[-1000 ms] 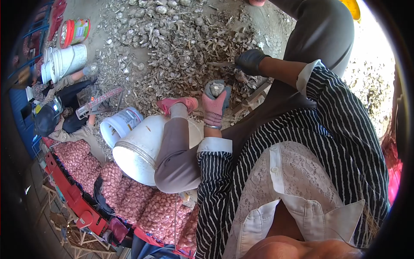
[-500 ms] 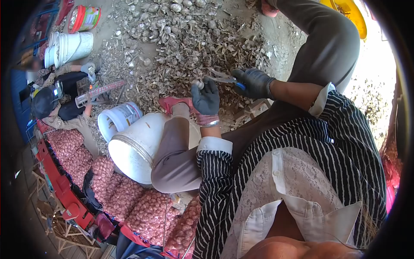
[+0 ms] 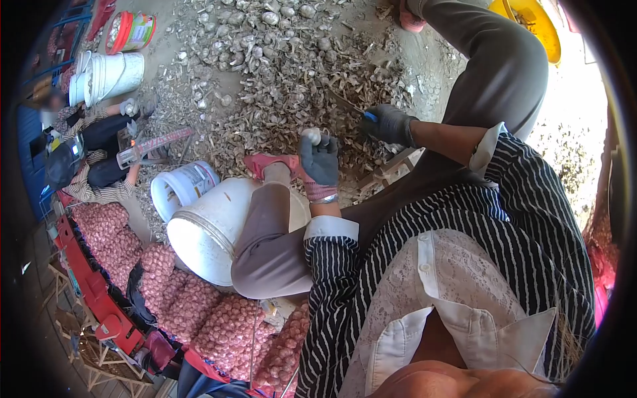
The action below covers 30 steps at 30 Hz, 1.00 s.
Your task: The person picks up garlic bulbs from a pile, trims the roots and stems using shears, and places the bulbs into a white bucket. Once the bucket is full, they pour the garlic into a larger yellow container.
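My left hand (image 3: 320, 161), in a dark-coated glove with a pink cuff, is closed around a pale garlic bulb (image 3: 311, 136) near its fingertips. To the right, my gloved right hand (image 3: 391, 125) grips a knife (image 3: 369, 117) by its blue handle. The thin blade points up and left, apart from the bulb. Below both hands, a heap of garlic bulbs and dry husks (image 3: 279, 86) covers the ground.
A large white bucket (image 3: 206, 232) lies tipped by my left leg, beside a smaller white bucket (image 3: 182, 189). Net sacks of garlic (image 3: 225, 331) line the lower left. Another person (image 3: 99, 152) sits at the left. A yellow basin (image 3: 541, 30) is at upper right.
The knife has swung away from the garlic bulb, its blade now angled more upward. My right hand has shifted slightly right. My left hand has turned, showing the bulb's paler side.
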### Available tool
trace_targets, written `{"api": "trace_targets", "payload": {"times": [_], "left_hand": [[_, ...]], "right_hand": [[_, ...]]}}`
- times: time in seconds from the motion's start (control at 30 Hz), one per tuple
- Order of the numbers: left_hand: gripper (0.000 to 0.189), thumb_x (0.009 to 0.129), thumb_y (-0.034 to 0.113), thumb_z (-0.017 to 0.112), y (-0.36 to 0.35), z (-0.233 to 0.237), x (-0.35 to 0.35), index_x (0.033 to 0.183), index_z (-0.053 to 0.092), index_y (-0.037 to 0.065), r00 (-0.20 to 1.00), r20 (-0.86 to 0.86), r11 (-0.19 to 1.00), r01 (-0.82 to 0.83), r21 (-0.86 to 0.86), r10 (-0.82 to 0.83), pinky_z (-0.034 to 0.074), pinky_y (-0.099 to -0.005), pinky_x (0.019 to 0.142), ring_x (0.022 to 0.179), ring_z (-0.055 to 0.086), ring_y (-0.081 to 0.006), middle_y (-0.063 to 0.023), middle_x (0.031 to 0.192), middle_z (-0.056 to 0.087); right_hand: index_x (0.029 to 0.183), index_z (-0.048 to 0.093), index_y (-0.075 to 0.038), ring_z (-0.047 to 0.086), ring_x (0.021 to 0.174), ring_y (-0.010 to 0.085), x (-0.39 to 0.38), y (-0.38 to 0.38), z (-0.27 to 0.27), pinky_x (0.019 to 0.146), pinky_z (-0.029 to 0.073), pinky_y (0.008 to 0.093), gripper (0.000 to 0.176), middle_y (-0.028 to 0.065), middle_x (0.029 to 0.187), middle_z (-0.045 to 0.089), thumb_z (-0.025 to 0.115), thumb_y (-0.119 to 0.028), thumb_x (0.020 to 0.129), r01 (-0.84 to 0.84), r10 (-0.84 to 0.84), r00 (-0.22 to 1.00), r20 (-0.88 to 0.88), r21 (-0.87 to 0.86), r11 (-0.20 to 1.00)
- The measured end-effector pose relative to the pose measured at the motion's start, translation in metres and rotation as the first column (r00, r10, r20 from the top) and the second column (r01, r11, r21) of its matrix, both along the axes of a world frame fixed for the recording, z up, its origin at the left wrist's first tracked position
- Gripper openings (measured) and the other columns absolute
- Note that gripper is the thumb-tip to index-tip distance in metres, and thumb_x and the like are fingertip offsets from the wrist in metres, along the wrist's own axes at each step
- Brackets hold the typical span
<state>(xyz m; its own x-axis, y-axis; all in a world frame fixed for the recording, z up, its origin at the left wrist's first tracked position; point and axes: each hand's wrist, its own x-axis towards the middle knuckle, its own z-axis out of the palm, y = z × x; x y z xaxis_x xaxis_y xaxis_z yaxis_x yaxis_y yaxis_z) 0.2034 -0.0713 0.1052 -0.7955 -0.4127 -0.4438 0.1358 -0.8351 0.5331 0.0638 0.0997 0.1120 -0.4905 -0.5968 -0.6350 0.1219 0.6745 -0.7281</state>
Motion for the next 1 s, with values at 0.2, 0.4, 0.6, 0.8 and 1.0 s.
{"api": "trace_targets", "payload": {"times": [0.2,0.4,0.6,0.8,1.0], "left_hand": [[0.039,0.094,0.041,0.051,-0.043,0.008,0.002,0.106,0.067,0.007,0.937,-0.215,0.943,-0.219,0.249,0.274,0.051,-0.0361,0.087,0.111,0.058,-0.0223,-0.0081,0.115,0.064],[0.029,0.091,0.034,0.058,-0.068,-0.015,0.019,0.083,0.064,0.007,0.920,-0.117,0.901,-0.331,0.279,0.374,0.053,-0.0331,0.069,0.090,0.062,-0.0190,-0.0058,0.096,0.065],[0.011,0.084,0.016,0.067,-0.059,-0.024,-0.001,0.091,0.061,0.011,0.809,0.398,0.885,-0.466,-0.016,0.433,0.053,-0.0285,0.063,0.078,0.060,-0.0167,-0.0007,0.082,0.062],[0.026,0.085,0.006,0.062,-0.068,-0.076,-0.041,0.111,0.061,0.010,0.734,0.534,0.905,-0.296,-0.305,0.420,0.051,-0.0265,0.057,0.072,0.061,-0.0160,-0.0038,0.089,0.063],[0.033,0.088,0.004,0.058,-0.072,-0.190,-0.098,0.121,0.056,0.008,0.616,0.740,0.907,0.096,-0.411,0.270,0.052,-0.0286,0.055,0.072,0.064,-0.0167,-0.0056,0.097,0.065]], "right_hand": [[0.094,0.066,-0.009,0.065,0.074,0.0292,-0.033,-0.065,-0.001,0.073,0.051,0.0405,0.037,0.0132,0.080,0.066,0.054,-0.042,0.084,-0.346,0.397,0.883,-0.251,0.223,0.911],[0.101,0.064,-0.004,0.066,0.091,0.0307,-0.013,-0.161,-0.058,0.079,0.051,0.0424,0.039,0.0168,0.098,0.067,0.051,-0.037,0.087,-0.250,0.355,0.866,-0.351,0.310,0.917],[0.111,0.062,-0.005,0.067,0.096,0.0281,0.029,-0.124,-0.112,0.078,0.050,0.0435,0.038,0.0126,0.103,0.069,0.057,-0.032,0.086,-0.607,0.739,0.625,-0.250,0.439,0.662],[0.105,0.061,-0.003,0.068,0.088,0.0298,-0.015,-0.053,-0.021,0.070,0.052,0.0430,0.029,0.0150,0.093,0.069,0.059,-0.024,0.085,-0.767,0.883,0.468,0.040,0.514,0.384],[0.107,0.054,-0.003,0.064,0.074,0.0365,-0.056,-0.021,0.058,0.066,0.050,0.0440,0.029,0.0175,0.078,0.065,0.056,-0.022,0.086,-0.492,0.606,0.765,-0.217,0.411,0.767]]}}
